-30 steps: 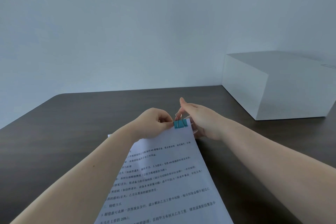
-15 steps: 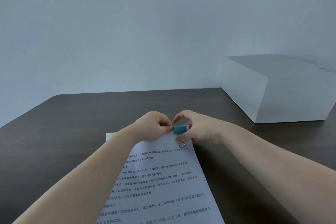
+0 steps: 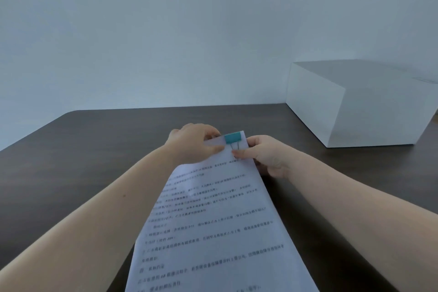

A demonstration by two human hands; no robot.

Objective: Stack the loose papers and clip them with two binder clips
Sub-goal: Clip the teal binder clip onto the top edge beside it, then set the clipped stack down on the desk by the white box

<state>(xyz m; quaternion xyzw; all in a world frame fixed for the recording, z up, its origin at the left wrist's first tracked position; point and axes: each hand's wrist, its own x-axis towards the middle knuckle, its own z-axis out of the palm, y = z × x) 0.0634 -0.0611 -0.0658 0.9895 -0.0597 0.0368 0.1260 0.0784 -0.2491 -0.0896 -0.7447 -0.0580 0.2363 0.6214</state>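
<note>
A stack of white printed papers (image 3: 213,232) runs from the bottom of the view up to my hands, lifted off the dark table. A teal binder clip (image 3: 233,138) sits on the stack's far edge near the right corner, its wire handle folded flat onto the top sheet. My left hand (image 3: 193,143) pinches the far edge just left of the clip. My right hand (image 3: 265,156) holds the right corner, thumb pressing the end of the wire handle. A second clip is not visible.
The dark wooden table (image 3: 94,149) has a rounded far-left corner. A large white box (image 3: 355,106) stands at the back right, close to my right hand. A plain pale wall rises behind the table.
The clip's wire handle went from standing up to folded down onto the paper. Both hands then raised the stack's far edge and the papers now hide the sheet seen underneath earlier.
</note>
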